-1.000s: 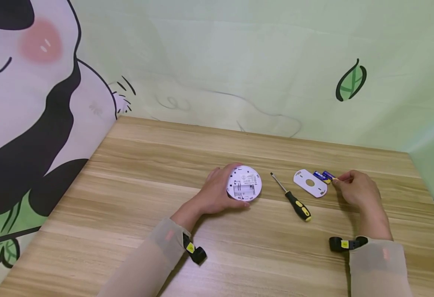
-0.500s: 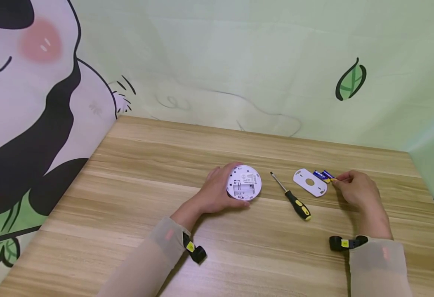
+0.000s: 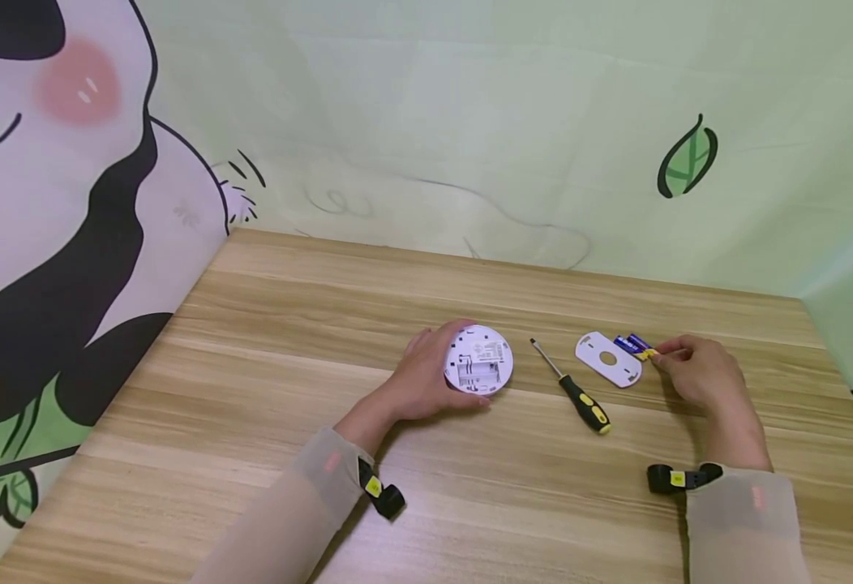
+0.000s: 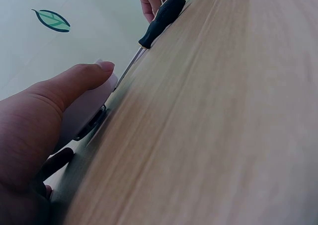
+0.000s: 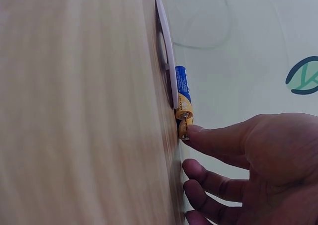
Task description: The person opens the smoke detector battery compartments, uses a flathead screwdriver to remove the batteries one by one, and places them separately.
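My left hand (image 3: 426,377) grips the left side of a round white smoke alarm (image 3: 481,349), thumb at its near edge and fingers round the far edge. Its back faces up, showing a battery compartment. In the left wrist view, the thumb lies along the smoke alarm's (image 4: 82,111) rim. My right hand (image 3: 704,373) pinches the yellow end of a blue-and-yellow battery (image 3: 644,344) between thumb and forefinger. A second battery (image 3: 629,349) lies alongside it. Seen from the right wrist, the thumb tip touches the lower battery (image 5: 184,130); the forefinger is mostly hidden.
A white mounting plate (image 3: 623,369) with a round central hole lies just left of the batteries. Between it and the smoke alarm, a black-and-yellow screwdriver (image 3: 585,404) points away to the left. The wooden table (image 3: 288,324) meets a printed wall cloth (image 3: 426,122) at the back.
The battery at my right fingertips has shifted slightly, its yellow end showing more plainly now. My left hand and the smoke alarm stay in place.
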`<state>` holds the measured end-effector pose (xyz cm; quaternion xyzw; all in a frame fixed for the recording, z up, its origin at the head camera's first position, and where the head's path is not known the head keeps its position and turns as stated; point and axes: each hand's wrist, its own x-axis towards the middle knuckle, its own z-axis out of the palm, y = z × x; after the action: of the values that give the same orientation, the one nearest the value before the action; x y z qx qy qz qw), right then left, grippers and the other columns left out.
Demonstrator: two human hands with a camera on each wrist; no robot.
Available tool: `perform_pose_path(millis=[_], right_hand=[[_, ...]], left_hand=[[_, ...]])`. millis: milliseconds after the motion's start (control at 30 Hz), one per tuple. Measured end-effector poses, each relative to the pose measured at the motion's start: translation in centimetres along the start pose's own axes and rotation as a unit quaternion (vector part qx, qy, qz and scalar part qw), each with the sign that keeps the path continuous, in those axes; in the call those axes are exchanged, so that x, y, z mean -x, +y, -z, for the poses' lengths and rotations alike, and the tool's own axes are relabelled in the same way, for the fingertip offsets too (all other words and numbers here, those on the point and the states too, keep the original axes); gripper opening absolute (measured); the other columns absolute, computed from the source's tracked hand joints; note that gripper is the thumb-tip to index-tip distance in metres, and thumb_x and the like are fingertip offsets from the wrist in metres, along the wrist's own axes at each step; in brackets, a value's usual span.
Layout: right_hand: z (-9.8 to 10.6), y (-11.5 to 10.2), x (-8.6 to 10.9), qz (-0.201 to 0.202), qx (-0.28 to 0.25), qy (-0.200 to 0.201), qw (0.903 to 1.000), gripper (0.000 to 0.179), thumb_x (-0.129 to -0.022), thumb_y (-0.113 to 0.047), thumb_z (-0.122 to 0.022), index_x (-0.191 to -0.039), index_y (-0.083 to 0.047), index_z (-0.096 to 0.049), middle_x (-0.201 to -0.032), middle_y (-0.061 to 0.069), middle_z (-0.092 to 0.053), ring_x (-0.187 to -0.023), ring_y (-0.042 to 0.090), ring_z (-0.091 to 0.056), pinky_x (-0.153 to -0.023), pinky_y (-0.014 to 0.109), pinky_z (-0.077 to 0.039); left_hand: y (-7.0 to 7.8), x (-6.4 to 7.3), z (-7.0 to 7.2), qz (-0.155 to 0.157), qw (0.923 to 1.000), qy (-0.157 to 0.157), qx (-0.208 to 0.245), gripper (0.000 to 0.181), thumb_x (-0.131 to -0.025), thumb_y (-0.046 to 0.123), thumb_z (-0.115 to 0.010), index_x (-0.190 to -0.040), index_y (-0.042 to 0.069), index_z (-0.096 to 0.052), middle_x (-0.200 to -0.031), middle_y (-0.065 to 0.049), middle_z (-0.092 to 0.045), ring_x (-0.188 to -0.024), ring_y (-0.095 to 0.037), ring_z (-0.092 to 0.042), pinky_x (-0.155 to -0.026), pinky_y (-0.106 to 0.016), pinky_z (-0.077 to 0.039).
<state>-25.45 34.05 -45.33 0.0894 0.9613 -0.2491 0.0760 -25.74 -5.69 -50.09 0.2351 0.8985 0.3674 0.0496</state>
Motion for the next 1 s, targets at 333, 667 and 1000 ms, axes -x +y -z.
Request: perform_pose_path(millis=[333, 667, 1000], right_hand=[[0.24, 0.08, 0.08, 0.019, 0.0, -0.016, 0.9997, 0.038, -0.105, -0.029, -0.056, -0.126, 0.001, -0.064, -0.115, 0.027, -0.064, -0.099, 0.039, -0.057, -0.074, 0.035, -0.039], [0.33, 0.25, 0.09, 0.026, -0.009, -0.021, 0.9994, 0.039, -0.105, -0.03, -0.056, -0.127, 0.002, -0.063, -0.114, 0.026, -0.063, -0.098, 0.037, -0.056, -0.073, 0.034, -0.039], [0.35, 0.21, 0.11, 0.02, -0.012, -0.024, 0.9994, 0.041, -0.107, -0.032, -0.052, -0.13, 0.002, -0.061, -0.123, 0.031, -0.06, -0.106, 0.044, -0.056, -0.081, 0.045, -0.045]], left_hand=[[-0.15, -0.06, -0.11, -0.001, 1.0, 0.002, -0.003, 0.116, -0.069, 0.055, -0.092, -0.16, 0.021, -0.029, -0.16, -0.001, -0.043, -0.146, -0.024, -0.042, -0.13, -0.047, -0.014], [-0.08, -0.07, -0.09, 0.0, 1.0, 0.0, -0.001, 0.116, -0.069, 0.055, -0.092, -0.16, 0.021, -0.029, -0.16, -0.001, -0.043, -0.146, -0.024, -0.042, -0.13, -0.047, -0.014], [0.06, -0.02, -0.05, 0.002, 1.0, 0.001, -0.001, 0.116, -0.069, 0.055, -0.092, -0.16, 0.022, -0.029, -0.16, 0.0, -0.043, -0.145, -0.025, -0.042, -0.13, -0.047, -0.014]])
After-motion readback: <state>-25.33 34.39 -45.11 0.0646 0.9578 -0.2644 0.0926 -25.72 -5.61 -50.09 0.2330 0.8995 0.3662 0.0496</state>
